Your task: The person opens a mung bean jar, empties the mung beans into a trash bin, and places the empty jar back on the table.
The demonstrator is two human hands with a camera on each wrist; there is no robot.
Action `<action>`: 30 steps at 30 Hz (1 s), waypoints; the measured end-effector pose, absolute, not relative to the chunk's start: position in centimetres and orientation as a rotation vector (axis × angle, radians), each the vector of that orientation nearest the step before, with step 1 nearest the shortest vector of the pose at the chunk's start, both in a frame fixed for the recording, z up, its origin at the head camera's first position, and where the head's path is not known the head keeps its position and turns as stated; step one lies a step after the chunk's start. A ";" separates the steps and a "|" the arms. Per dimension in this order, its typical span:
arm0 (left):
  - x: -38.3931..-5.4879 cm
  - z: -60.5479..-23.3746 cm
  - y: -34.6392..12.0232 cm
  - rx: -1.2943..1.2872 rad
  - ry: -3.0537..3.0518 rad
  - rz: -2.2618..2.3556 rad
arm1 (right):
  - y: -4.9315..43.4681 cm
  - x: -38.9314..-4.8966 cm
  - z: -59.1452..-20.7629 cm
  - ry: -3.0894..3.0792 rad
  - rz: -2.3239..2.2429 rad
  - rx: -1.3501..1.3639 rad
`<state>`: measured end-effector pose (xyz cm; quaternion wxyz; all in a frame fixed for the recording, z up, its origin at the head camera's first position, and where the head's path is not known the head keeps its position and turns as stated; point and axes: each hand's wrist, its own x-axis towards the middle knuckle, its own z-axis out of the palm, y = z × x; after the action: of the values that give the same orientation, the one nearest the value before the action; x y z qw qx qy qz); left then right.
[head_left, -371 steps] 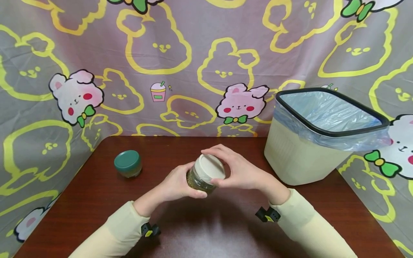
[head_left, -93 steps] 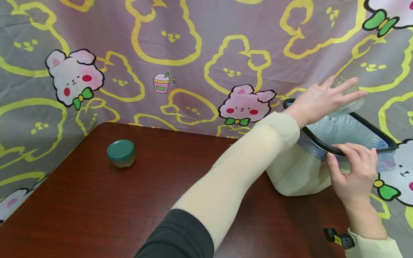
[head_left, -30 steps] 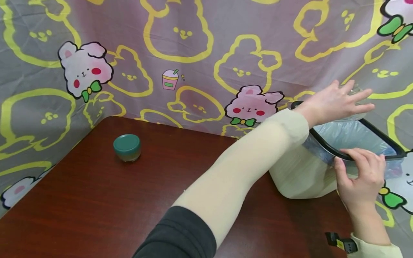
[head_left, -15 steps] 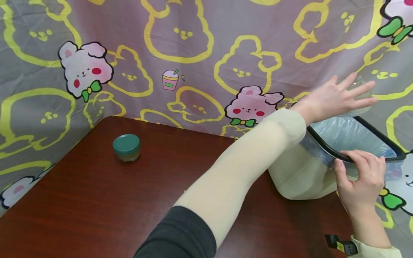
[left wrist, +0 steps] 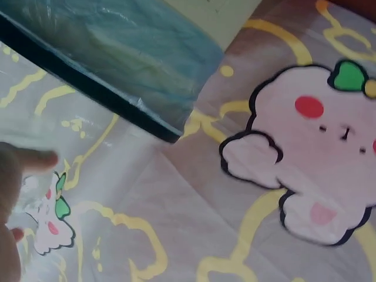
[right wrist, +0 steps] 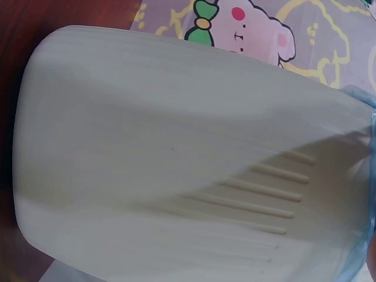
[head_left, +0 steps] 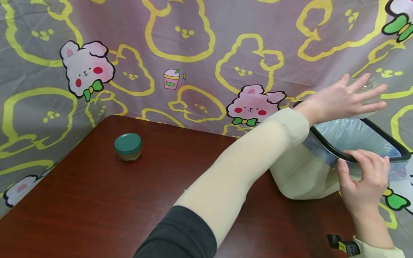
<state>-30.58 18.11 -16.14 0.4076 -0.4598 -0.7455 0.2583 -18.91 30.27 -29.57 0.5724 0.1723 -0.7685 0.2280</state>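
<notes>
Jar (head_left: 368, 85) of clear material, raised, apparently above the far part of the mouth of the bin (head_left: 301, 175). Left hand (head_left: 345, 98) clamped on this jar, with fingers spread along the near side. Right hand (head_left: 364, 179) hooked on the near rim of the bin, fingers on top and thumb lower, against the outside.

Compared with 12.4 seconds ago, a big change: then 2 hands on a jar with pale lid, to the left of the bin; now only 1 hand on what is probably the same jar, without pale lid in sight and without dark contents visible through the wall. Compared with 0.5 seconds ago, only a small shift of the jar toward the right side of the bin. For the work, in careful judgement: emptying over the liner (head_left: 345, 134) of the bin, probably well advanced. Green-lidded jar (head_left: 128, 147) on the table (head_left: 80, 197), far left of the bin, closed as before.

Hidden: thumb of the left hand in the head view, mouth of the jar, bottom of the bin. Cannot tell the presence of remains inside. In the left wrist view, only part of the hand, cut by the edge; in the right wrist view, mostly the ribbed wall of the bin.
</notes>
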 end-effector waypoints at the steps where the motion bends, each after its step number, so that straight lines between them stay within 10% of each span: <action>1: -30.6 -16.0 18.2 -1.178 -1.892 0.695 | 30.3 -19.0 -29.6 -1.803 0.531 0.405; 30: -30.2 -15.0 18.3 -1.197 -1.894 0.621 | 30.6 -19.0 -29.7 -1.779 0.587 0.381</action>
<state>-30.20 18.34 -15.04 0.3970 -0.4726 -0.7476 0.2453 -19.01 30.57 -29.68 0.5769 0.1629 -0.7601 0.2508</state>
